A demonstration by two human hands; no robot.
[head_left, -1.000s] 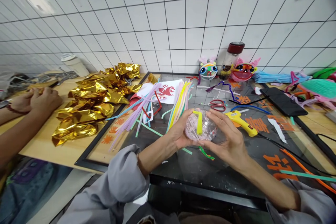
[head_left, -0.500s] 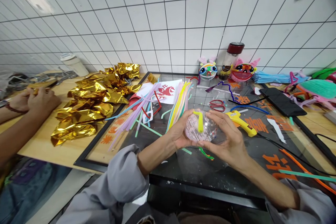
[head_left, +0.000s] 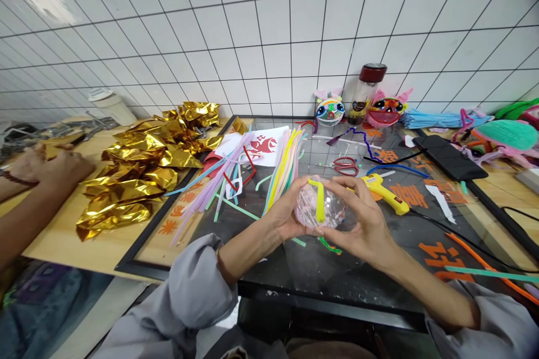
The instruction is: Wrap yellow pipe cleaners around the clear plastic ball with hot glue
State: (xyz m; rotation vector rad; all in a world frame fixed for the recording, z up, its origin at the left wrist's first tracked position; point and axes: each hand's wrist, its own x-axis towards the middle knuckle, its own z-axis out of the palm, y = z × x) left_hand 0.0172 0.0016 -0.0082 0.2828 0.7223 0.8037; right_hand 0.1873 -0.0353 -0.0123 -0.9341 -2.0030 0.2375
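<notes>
The clear round plastic ball (head_left: 330, 201) with pale pinkish shreds inside is held over the near part of a dark glossy panel (head_left: 295, 272), with a bent bright-yellow strip (head_left: 320, 205) lying across it. Take the ball as the clock's centre, twelve towards the wall. The left hand (head_left: 289, 217) cups it from nine o'clock and the right hand (head_left: 365, 227) from three, fingers curved and slightly spread, thumb low; I can't tell whether the ball touches the panel.

The black-framed panel, marked with orange characters, lies on a pale wooden table (head_left: 54, 235). Red-handled scissors (head_left: 346, 166) are at one o'clock, a yellow glue gun (head_left: 389, 196) at three, a black rectangular phone (head_left: 450, 158) between two and three. Pastel fuzzy strips (head_left: 206, 193) fan out between nine and ten, near white paper with a red print (head_left: 266, 147). Crumpled gold foil (head_left: 126, 179) is heaped further out, and at nine are another person's hands (head_left: 48, 171), close together.

At twelve stands a white tiled wall (head_left: 269, 28) with dark grid lines; before it are a small multicoloured big-eyed figure (head_left: 330, 110) and, at one, a clear bottle with a dark-red lid (head_left: 364, 95) beside a pink-eared red figure (head_left: 385, 109)
</notes>
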